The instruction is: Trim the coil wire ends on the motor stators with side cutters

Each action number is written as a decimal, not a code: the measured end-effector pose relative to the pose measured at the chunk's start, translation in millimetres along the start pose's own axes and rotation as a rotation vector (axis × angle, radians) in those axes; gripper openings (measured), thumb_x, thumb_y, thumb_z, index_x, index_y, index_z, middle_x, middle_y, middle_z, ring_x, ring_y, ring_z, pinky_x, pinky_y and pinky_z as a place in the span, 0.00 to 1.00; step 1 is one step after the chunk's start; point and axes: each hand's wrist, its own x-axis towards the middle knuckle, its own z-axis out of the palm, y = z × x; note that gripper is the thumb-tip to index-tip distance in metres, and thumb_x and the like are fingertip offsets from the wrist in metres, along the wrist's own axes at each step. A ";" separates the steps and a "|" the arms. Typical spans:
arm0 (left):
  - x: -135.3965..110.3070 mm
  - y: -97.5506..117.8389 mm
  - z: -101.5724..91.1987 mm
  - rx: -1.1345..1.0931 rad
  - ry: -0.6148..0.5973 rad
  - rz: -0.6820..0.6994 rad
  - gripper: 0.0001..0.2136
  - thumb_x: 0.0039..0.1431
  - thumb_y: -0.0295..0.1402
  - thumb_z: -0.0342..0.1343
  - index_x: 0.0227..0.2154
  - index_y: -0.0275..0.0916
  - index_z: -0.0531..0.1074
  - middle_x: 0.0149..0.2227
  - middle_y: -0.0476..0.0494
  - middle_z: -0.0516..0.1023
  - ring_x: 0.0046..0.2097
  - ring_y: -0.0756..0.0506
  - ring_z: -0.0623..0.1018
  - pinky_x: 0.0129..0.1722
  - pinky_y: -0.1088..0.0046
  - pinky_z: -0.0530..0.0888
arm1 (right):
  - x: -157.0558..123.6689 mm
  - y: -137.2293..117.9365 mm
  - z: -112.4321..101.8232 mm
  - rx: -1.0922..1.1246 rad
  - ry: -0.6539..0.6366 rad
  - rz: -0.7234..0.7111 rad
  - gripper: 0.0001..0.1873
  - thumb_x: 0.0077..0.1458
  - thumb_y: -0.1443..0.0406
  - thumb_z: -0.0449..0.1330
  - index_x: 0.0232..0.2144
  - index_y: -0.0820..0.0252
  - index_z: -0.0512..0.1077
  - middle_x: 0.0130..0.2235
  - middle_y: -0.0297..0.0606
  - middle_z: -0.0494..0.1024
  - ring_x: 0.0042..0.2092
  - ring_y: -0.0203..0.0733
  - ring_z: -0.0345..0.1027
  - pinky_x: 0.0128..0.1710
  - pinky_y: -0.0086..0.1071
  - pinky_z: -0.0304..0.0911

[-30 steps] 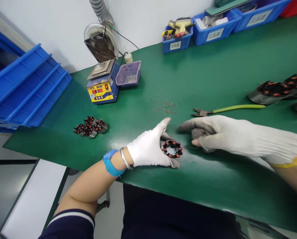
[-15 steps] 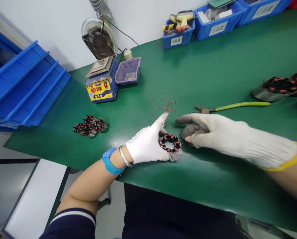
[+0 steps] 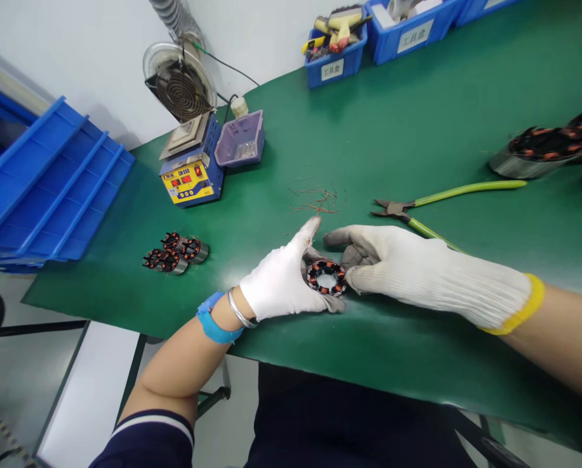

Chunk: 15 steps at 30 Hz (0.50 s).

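OK, L hand [image 3: 284,279] is wrapped round a wire-wound motor stator [image 3: 326,266] nr front edge of green tabletop [image 3: 393,130]. R hand [image 3: 393,260], fingers part-curled, is at stator's R side; can't tell if it's gripping anything. Diag. cutters [image 3: 395,208] lie open just beyond R hand, loose wire bits [image 3: 319,200] to their L.

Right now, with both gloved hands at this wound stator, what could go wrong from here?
The left hand cups the wound stator and the right hand is close against it, so a careless press might disturb the copper windings.
Thin wire clippings lie just beyond the left thumb; some could catch on the glove.
The green-handled diagonal cutters lie open, one handle partly hidden by the right hand, which may knock them.
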 end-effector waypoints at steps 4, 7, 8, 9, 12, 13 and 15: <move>-0.3 1.4 -0.8 0.031 -0.004 -0.011 0.62 0.39 0.41 0.77 0.73 0.44 0.43 0.52 0.37 0.79 0.51 0.34 0.80 0.53 0.52 0.77 | 0.3 1.4 -0.7 0.067 -0.011 -0.023 0.36 0.41 0.65 0.59 0.57 0.57 0.71 0.33 0.32 0.79 0.30 0.40 0.71 0.25 0.31 0.61; -0.6 1.5 -1.7 0.047 -0.017 -0.031 0.63 0.39 0.42 0.77 0.73 0.45 0.42 0.52 0.38 0.79 0.51 0.34 0.80 0.52 0.52 0.77 | 0.3 2.1 -3.7 0.108 -0.022 0.018 0.36 0.43 0.64 0.59 0.58 0.59 0.70 0.32 0.33 0.79 0.31 0.40 0.72 0.26 0.31 0.62; -0.8 1.2 -1.9 0.044 -0.024 -0.037 0.63 0.40 0.42 0.77 0.73 0.45 0.42 0.52 0.38 0.79 0.51 0.34 0.80 0.52 0.53 0.77 | 0.6 1.7 -3.7 0.103 -0.023 0.036 0.36 0.43 0.64 0.59 0.58 0.58 0.69 0.33 0.33 0.80 0.31 0.41 0.72 0.27 0.31 0.62; -1.0 0.7 -1.9 0.038 -0.030 -0.041 0.63 0.40 0.43 0.76 0.73 0.45 0.41 0.52 0.39 0.79 0.51 0.35 0.80 0.53 0.53 0.77 | 1.2 1.2 -3.0 0.092 -0.026 0.054 0.37 0.42 0.64 0.59 0.58 0.58 0.69 0.34 0.34 0.80 0.32 0.42 0.73 0.27 0.31 0.63; -1.8 -0.9 -1.3 0.024 -0.032 -0.032 0.63 0.40 0.44 0.76 0.73 0.47 0.41 0.52 0.39 0.79 0.51 0.35 0.81 0.52 0.53 0.77 | 3.5 -0.5 1.9 0.070 -0.022 0.074 0.37 0.41 0.64 0.61 0.58 0.54 0.70 0.36 0.34 0.81 0.32 0.44 0.74 0.26 0.31 0.62; -2.0 -1.2 -0.9 0.026 -0.029 -0.022 0.63 0.40 0.44 0.76 0.73 0.47 0.41 0.52 0.40 0.79 0.51 0.35 0.81 0.52 0.53 0.77 | 4.1 -0.7 3.7 0.072 -0.020 0.068 0.37 0.41 0.64 0.61 0.57 0.54 0.70 0.35 0.33 0.81 0.31 0.44 0.74 0.25 0.31 0.61; -2.4 -0.8 -0.2 0.036 -0.020 0.000 0.62 0.40 0.43 0.77 0.73 0.47 0.42 0.52 0.40 0.79 0.51 0.34 0.80 0.52 0.53 0.78 | 4.3 -0.6 6.2 0.087 -0.019 0.042 0.36 0.41 0.63 0.61 0.56 0.53 0.71 0.33 0.33 0.80 0.29 0.43 0.73 0.24 0.31 0.59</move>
